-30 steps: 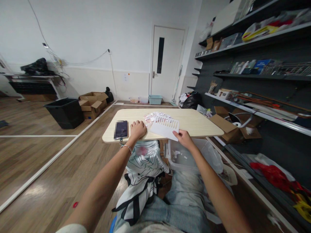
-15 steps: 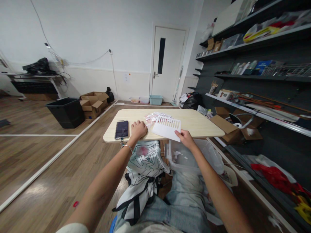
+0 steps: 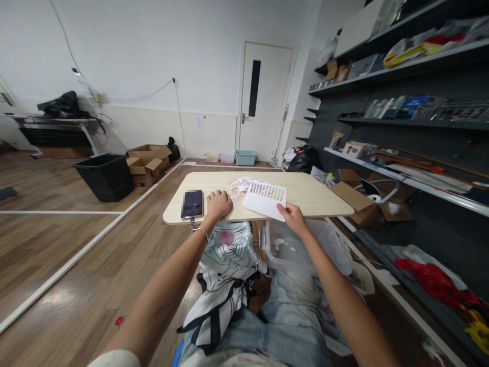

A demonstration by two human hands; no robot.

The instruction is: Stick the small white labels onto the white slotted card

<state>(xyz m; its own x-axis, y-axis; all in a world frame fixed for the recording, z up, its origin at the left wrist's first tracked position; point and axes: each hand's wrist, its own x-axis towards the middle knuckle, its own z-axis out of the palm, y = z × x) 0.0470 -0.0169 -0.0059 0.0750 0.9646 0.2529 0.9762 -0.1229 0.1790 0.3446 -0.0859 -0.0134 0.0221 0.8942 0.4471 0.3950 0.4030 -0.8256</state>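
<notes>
My right hand pinches the lower right corner of a white card that has a row of slots cut along its far edge. The card is held over the near side of the pale wooden table. Just beyond it, partly covered by it, lies a heap of small white and pinkish pieces. My left hand rests palm down on the tabletop, fingers stretched forward and holding nothing. To its left lies a dark phone with a strap hanging over the edge.
Below the table's near edge, a clear plastic bin holds a few white scraps. Patterned black-and-white cloth lies over my lap. Shelves and an open cardboard box stand on the right, a black bin on the left.
The card has shifted very slightly to the right and away from me, with my right hand still on its corner. My left hand stays where it was.
</notes>
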